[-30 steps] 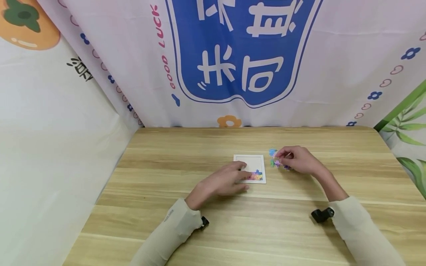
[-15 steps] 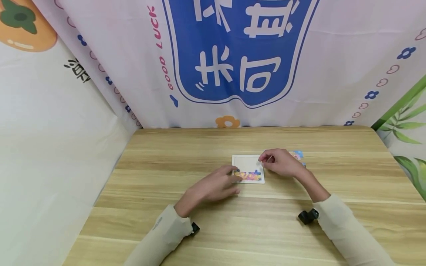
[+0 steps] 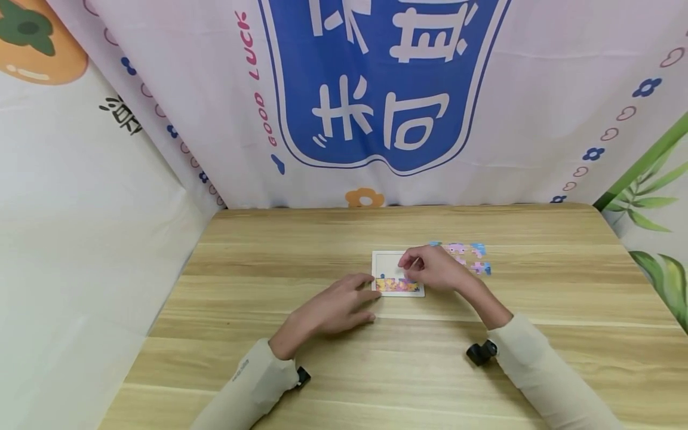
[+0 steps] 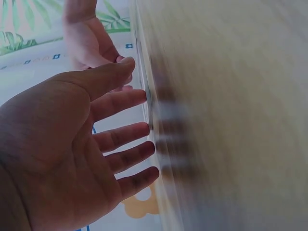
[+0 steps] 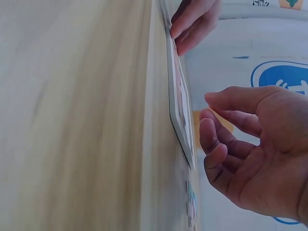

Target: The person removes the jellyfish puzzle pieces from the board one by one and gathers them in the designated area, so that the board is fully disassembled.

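Note:
A square white puzzle tray (image 3: 388, 263) lies on the table, with a row of colourful jigsaw pieces (image 3: 396, 285) along its near side. My left hand (image 3: 335, 306) touches the tray's left edge, its fingers extended and spread in the left wrist view. Over the tray's right part hovers my right hand (image 3: 438, 269), thumb and forefinger brought together in a pinch on a puzzle piece that the fingers almost wholly hide. Seen edge-on in the right wrist view, the tray (image 5: 174, 103) sits just beyond those curled fingers.
Several loose jigsaw pieces (image 3: 478, 249), pink, purple and blue, lie to the right of the tray, partly behind the right hand. The wooden table (image 3: 301, 239) ends at a printed cloth backdrop (image 3: 242, 173). A black wrist camera (image 3: 481, 352) sits on the right sleeve.
My right hand has moved left from the loose pieces to over the tray. My left hand has drawn back left from the piece row to the tray's edge.

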The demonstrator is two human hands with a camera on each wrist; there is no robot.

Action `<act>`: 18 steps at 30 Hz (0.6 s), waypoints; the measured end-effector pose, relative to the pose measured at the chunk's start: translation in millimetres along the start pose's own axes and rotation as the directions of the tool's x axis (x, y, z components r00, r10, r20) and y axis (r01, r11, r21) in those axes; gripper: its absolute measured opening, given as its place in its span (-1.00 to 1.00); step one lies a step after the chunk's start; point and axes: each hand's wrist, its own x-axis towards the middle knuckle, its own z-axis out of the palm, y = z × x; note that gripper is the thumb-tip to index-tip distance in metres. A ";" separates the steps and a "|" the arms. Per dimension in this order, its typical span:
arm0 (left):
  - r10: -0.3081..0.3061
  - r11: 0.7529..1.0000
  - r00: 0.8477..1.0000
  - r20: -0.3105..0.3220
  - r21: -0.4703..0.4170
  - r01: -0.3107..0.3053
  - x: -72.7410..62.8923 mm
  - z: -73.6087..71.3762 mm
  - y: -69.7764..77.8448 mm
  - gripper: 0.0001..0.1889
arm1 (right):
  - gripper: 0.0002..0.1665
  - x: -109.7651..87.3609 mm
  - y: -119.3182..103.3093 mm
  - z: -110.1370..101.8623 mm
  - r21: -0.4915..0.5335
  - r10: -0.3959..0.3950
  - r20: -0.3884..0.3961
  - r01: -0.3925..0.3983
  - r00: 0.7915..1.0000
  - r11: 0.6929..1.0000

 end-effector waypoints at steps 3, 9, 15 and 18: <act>0.001 1.000 1.000 0.001 0.000 -0.001 -0.3 0.1 0.0 -0.44 | -0.81 2.7 -4.3 3.7 0.010 0.013 0.017 -0.013 1.000 1.000; -0.005 1.000 1.000 0.011 -0.015 0.005 -0.9 0.6 0.4 -0.43 | -0.77 7.5 -9.9 10.6 0.042 0.017 0.045 -0.019 0.999 0.999; -0.009 1.000 1.000 0.016 -0.029 0.010 -1.2 0.4 -0.2 -0.44 | -0.75 10.4 -15.3 15.6 0.017 0.015 0.049 -0.015 0.999 1.000; -0.008 0.999 1.000 0.018 -0.035 0.008 -1.6 0.3 -0.6 -0.45 | -0.75 11.8 -18.1 18.0 0.009 0.018 0.049 -0.018 0.999 1.000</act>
